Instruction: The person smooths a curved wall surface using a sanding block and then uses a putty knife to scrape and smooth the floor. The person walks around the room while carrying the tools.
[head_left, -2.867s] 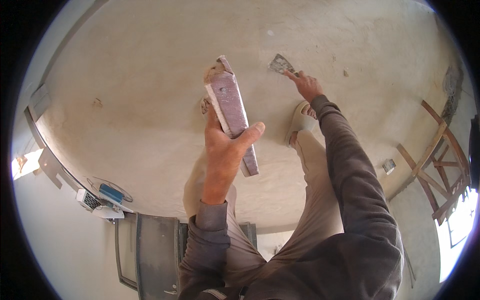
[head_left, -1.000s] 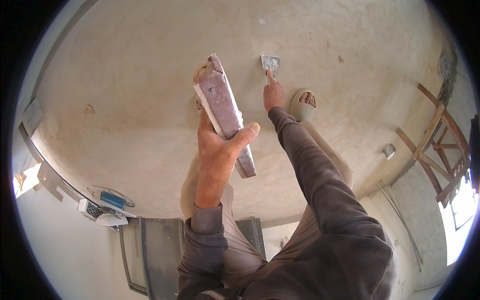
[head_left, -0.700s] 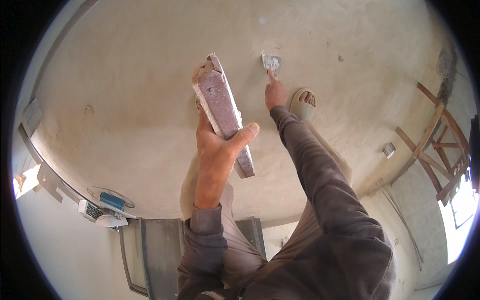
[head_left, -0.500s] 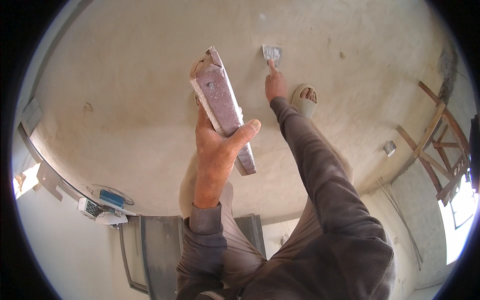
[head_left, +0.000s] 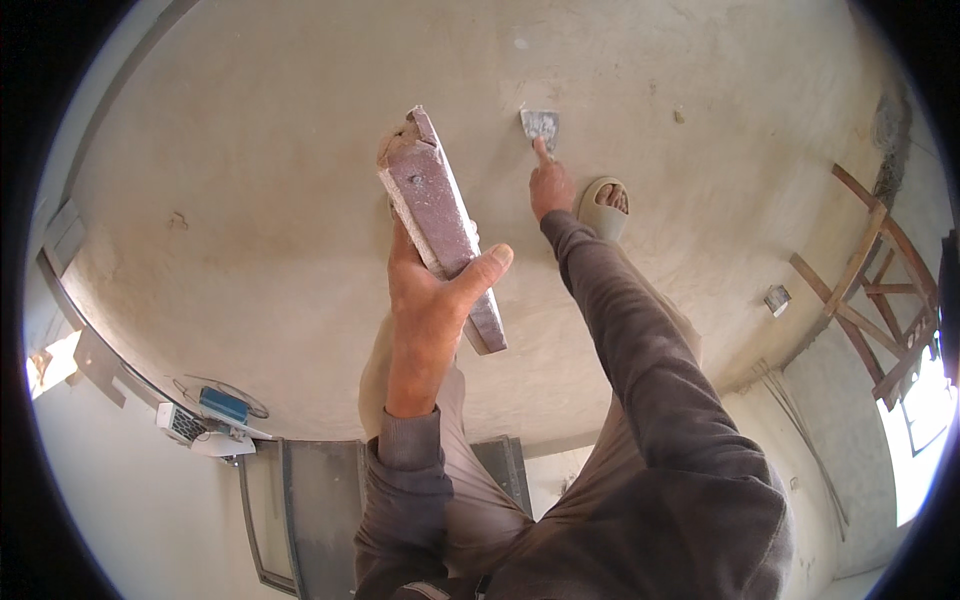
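While the left hand (head_left: 432, 300) wraps around a flat rectangular board (head_left: 440, 225), reddish face and chipped pale top edge, thumb clamped over its front, the right hand (head_left: 551, 187) grips a small metal putty knife (head_left: 540, 124), its dull grey blade pressed flat on the rough beige plaster surface (head_left: 250, 200). A beige sandal (head_left: 604, 207) sits just beside the right hand. Wooden frame (head_left: 880, 290) far right.

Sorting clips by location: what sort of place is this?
Probably a room under construction or renovation: bare plaster floor, the right hand working a putty knife, and a rough wooden frame leaning by the wall.
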